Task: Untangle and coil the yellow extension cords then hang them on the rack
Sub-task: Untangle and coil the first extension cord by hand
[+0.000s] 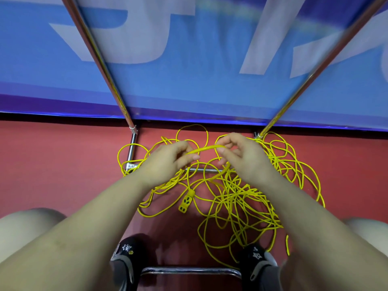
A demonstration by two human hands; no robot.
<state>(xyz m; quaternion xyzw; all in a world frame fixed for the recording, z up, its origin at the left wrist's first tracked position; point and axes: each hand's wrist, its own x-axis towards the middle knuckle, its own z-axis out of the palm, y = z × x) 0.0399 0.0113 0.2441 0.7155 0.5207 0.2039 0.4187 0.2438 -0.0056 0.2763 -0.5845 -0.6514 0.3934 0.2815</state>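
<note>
Off to the left of my left hand, the metal rack stands on the red floor, its shiny base bar lying flat and one of its poles rising up and away in front of the blue banner. My left hand has its fingers and thumb curled round one end of a short raised stretch of yellow cord, and several more strands trail down from under that palm toward the pile. Below and between my two hands the yellow socket block lies flat on the floor, its slots facing up. My right hand pinches the other end of the same raised stretch, with the fingers bent round it; the cord then loops down under this hand into the heap. The tangle of cords spreads on the floor beneath both hands and reaches widest out to the right of my right hand, past the rack's second pole. Nearest to me, below my forearms, are my two dark shoes on either side of a chrome bar.
</note>
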